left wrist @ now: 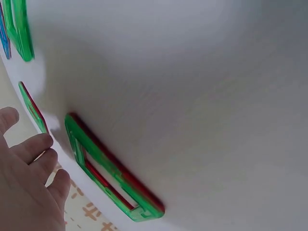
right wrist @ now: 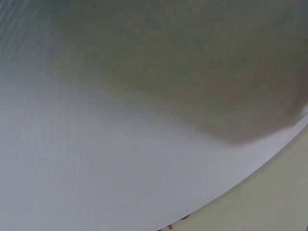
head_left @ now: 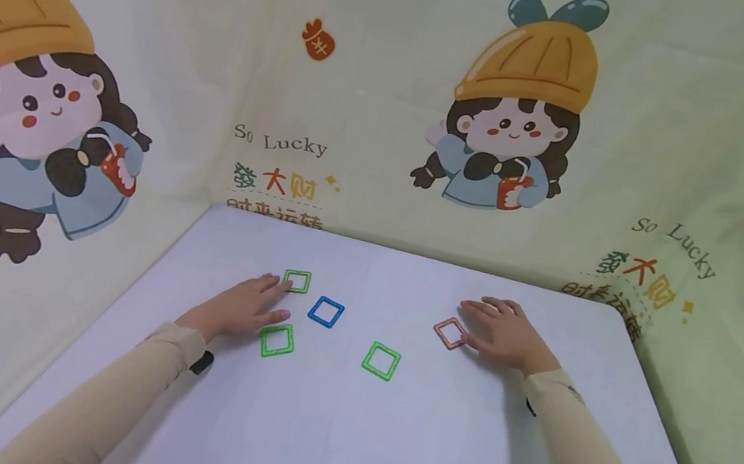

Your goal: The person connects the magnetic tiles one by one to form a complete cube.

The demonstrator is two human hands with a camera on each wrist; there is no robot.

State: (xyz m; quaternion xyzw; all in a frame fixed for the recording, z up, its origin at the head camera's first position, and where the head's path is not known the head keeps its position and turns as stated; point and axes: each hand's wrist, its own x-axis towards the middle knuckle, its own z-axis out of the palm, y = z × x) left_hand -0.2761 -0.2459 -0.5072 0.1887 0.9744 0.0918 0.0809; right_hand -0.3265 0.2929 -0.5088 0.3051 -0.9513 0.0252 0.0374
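Lay flat and loosely spread on the white table (head_left: 341, 436), left hand (head_left: 245, 308) at centre-left of the head view, with the fingertips touching the near edge of the small green square frame (head_left: 296, 281) and the thumb just above a second green square frame (head_left: 276, 340). Gripped nothing; fingers nearly straight, not curled round either piece. Showed the same in the left wrist view, lower left: relaxed fingers (left wrist: 33, 147) beside a green frame (left wrist: 110, 173), not closed on it.

Rested likewise, right hand (head_left: 504, 334) at centre-right, palm down, fingers extended toward the left of the frame, thumb side touching the orange square frame (head_left: 451, 333). Held nothing there either. Gave only bare table in the right wrist view.

Lay loose between the hands: a blue square frame (head_left: 326, 311) just right of the left fingertips, and a third green square frame (head_left: 381, 361) lower, near mid-frame. Stayed separate, all five frames, none joined or stacked, so judged barely begun: nothing assembled, everything left to do.
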